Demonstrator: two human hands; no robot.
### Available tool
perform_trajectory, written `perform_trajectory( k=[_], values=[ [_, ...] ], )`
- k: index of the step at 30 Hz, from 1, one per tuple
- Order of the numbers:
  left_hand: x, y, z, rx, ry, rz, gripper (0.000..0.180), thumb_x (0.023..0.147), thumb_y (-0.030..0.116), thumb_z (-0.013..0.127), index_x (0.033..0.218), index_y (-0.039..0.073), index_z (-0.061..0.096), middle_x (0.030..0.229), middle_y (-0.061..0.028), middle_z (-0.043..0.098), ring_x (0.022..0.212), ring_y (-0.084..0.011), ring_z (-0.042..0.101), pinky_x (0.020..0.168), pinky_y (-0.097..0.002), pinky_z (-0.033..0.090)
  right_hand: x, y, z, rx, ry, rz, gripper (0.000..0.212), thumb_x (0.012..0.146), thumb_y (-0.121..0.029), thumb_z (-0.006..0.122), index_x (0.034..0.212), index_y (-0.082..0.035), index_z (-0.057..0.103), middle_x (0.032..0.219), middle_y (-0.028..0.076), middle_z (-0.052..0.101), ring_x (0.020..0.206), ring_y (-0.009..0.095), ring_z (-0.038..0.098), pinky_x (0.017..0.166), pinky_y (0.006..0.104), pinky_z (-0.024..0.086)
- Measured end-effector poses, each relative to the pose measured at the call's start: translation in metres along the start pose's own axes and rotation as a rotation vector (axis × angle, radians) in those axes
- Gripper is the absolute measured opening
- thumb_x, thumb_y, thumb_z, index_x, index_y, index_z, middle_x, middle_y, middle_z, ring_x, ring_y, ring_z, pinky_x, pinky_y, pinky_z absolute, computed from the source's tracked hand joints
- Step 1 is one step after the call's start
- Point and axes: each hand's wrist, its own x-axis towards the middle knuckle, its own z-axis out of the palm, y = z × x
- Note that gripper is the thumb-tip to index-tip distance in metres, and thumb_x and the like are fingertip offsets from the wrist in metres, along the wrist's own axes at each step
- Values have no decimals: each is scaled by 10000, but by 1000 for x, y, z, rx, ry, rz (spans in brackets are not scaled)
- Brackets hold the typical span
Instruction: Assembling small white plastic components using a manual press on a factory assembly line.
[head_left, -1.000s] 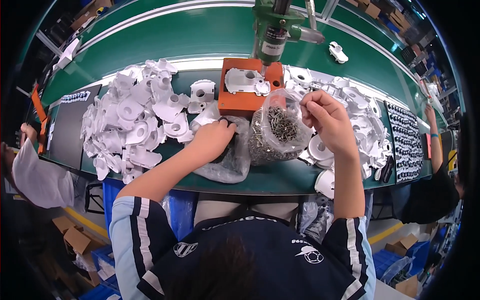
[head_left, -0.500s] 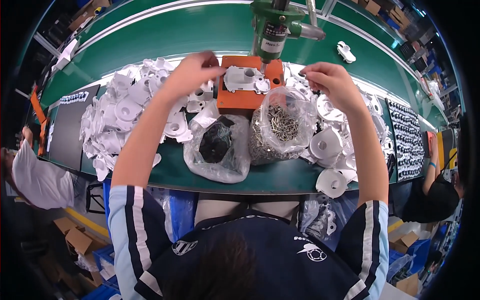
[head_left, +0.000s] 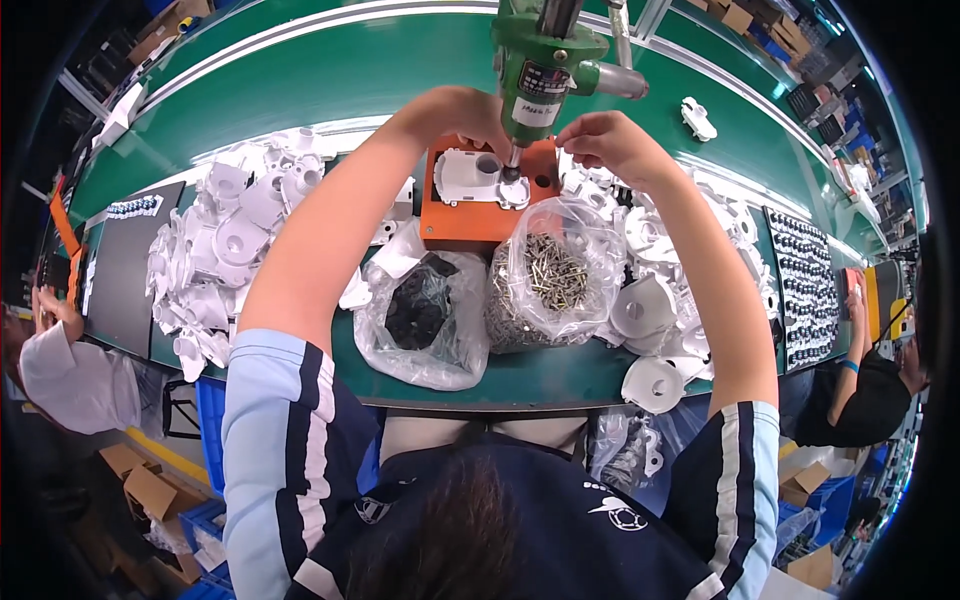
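Note:
A white plastic housing [head_left: 470, 178] lies flat on an orange fixture block [head_left: 460, 222] under a green press [head_left: 540, 70]. The press's dark tip stands over the small round end of the housing and seems to touch it. My left hand [head_left: 468, 115] reaches behind the block beside the press shaft, its fingertips partly hidden. To the right of the shaft hovers my right hand [head_left: 610, 142], fingers bent and drawn together near the block's far right corner; anything in them is too small to make out. Near me sits a clear bag of metal screws [head_left: 555, 275].
Left of the screws is a clear bag of black parts [head_left: 418, 310]. Heaps of white housings [head_left: 235, 240] flank the block on both sides. A black tray of small parts [head_left: 800, 280] lies far right. One white part [head_left: 698, 118] rests alone beyond. Other people work at both ends.
My left hand has moved right, from the block's left side to the press shaft. My right hand has come left toward the block. The press tip now sits lower, over the housing.

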Motion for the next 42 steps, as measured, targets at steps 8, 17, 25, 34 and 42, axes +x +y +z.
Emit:
perform_trajectory(
  k=[8,17,25,34,42],
  values=[
    [10,-4,10,23,53,30,264,651,230,732,842,78,633,700,-41,577,622,-135,545,533,-282,431,11,9,24,350,-189,31,310,749,8,651,1026,-27,517,865,78,610,690,123,580,624,227,481],
    [-73,-17,67,-179,771,217,271,785,75,497,1035,-24,533,860,-200,619,797,-321,616,717,-387,471,18,0,33,271,-337,59,290,770,44,614,1029,-39,511,866,66,593,703,117,579,593,198,493],
    [-90,-38,115,320,759,401,530,798,343,630,1119,-52,483,1245,-233,463,1159,-387,435,1002,-438,341,23,-12,34,150,-334,160,194,748,8,646,925,-31,576,804,56,604,705,107,580,584,192,482],
    [-92,-31,104,344,672,422,488,749,322,664,1015,-69,544,1133,-203,511,1091,-344,488,921,-381,426,30,-9,39,83,-365,115,170,760,27,599,915,-23,552,753,35,569,639,103,531,544,210,405],
    [-91,-33,106,395,709,420,502,734,337,673,998,-74,557,1117,-202,517,1063,-341,509,894,-382,449,31,-3,36,167,-361,109,158,745,44,591,879,-27,544,704,29,536,608,97,491,524,220,358]
  ],
)
